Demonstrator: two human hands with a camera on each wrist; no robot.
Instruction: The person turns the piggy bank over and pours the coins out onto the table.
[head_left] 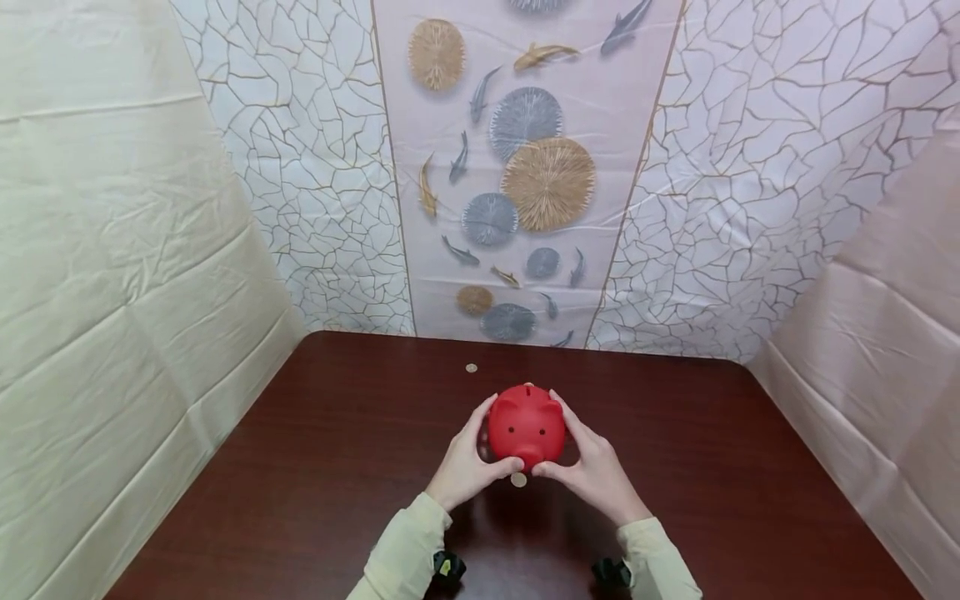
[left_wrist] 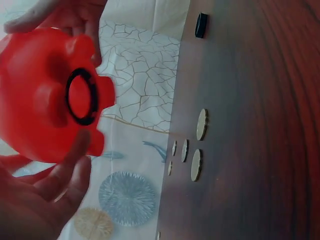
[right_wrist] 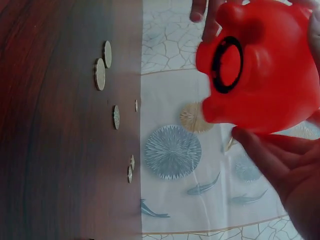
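A red piggy bank [head_left: 527, 425] is held up above the dark table, its face and two dark eyes towards me and its slot at the top. My left hand [head_left: 467, 465] grips its left side, thumb near the snout. On its right side, my right hand [head_left: 600, 471] grips it with the thumb low at the front. In the left wrist view the piggy bank's underside [left_wrist: 55, 110] shows stubby feet and a black ring [left_wrist: 82, 96] round a red middle. A coin [head_left: 518, 480] shows just below the snout, between the thumbs.
Several coins [right_wrist: 100, 74] lie on the brown table [head_left: 315, 467]; one coin [head_left: 471, 367] is towards the far edge. A small black round object [left_wrist: 201, 25] rests on the table in the left wrist view. Patterned cloth [head_left: 495, 275] hangs behind, with pale cloth [head_left: 112, 292] at the sides.
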